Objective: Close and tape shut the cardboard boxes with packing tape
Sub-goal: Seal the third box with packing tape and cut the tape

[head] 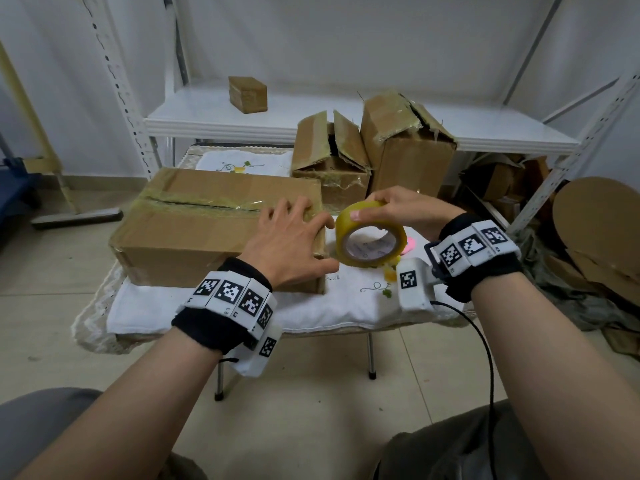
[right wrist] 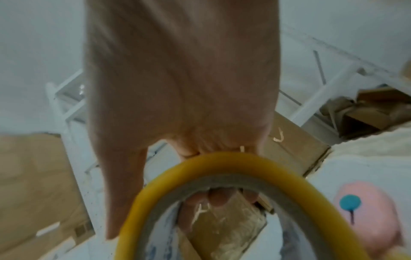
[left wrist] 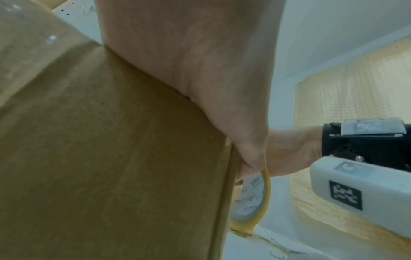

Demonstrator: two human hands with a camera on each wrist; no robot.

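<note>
White cloth: left hand spread on box; right hand fingers grip tape roll.

Legible text is scarce. Left wrist band: small digits under the square black-and-white markers, "4", "3" and "2" readable in the head view. Tape roll: the white inner core carries blue printed letters and a dark handwritten scrawl, both too blurred to read. Small box on the shelf's left end: faint print, illegible.
</note>
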